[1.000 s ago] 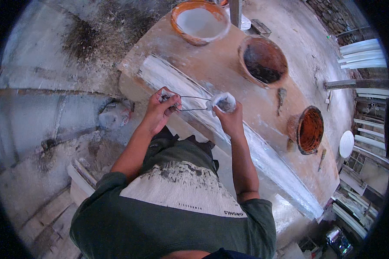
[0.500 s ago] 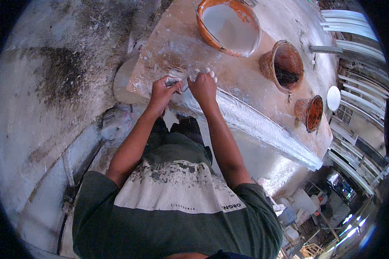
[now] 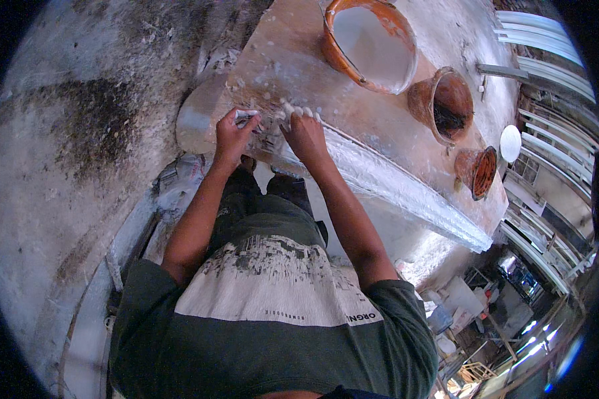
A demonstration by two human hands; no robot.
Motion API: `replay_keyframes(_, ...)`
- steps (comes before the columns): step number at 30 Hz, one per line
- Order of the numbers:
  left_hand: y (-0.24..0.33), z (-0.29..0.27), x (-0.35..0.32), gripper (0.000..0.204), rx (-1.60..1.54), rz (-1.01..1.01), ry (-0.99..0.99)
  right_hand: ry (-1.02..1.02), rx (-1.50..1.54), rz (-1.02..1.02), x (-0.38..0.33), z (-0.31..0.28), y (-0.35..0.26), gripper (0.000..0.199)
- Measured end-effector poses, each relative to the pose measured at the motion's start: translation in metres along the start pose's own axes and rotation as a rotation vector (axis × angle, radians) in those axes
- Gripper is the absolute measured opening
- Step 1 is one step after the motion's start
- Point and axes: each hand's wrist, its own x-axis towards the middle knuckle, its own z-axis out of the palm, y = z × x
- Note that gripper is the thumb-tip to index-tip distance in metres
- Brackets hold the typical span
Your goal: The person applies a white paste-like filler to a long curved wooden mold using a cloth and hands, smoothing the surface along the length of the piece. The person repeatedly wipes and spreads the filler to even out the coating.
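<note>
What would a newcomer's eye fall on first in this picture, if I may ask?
Probably the two plaster-whitened hands at the near end of the workbench: the left hand pinches a small white piece, and the right hand presses flat on a long white moulding that runs along the bench's near edge. Behind them, a big orange basin of white mix stands out.

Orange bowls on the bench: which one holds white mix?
The biggest orange bowl, at the far end and closest to the hands; its inside is pale white. The other two bowls look dark inside.
</note>
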Motion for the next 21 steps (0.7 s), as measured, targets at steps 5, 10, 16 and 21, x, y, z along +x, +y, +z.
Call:
replay_keyframes(5,0.010,-0.006,0.009,0.016,0.154,-0.015,0.016,-0.459,-0.124,0.150,0.035,-0.006,-0.017,0.054)
replay_keyframes(10,-0.010,-0.029,-0.003,0.016,0.314,-0.034,-0.067,-0.496,-0.154,0.055,0.024,-0.003,-0.030,0.064)
replay_keyframes(16,-0.027,-0.035,-0.025,0.017,0.334,0.024,-0.050,-0.200,-0.205,0.140,-0.031,0.036,-0.047,0.044)
replay_keyframes(21,-0.021,-0.037,-0.008,0.016,0.430,0.179,0.073,-0.335,-0.060,0.295,-0.026,0.030,-0.049,0.036)
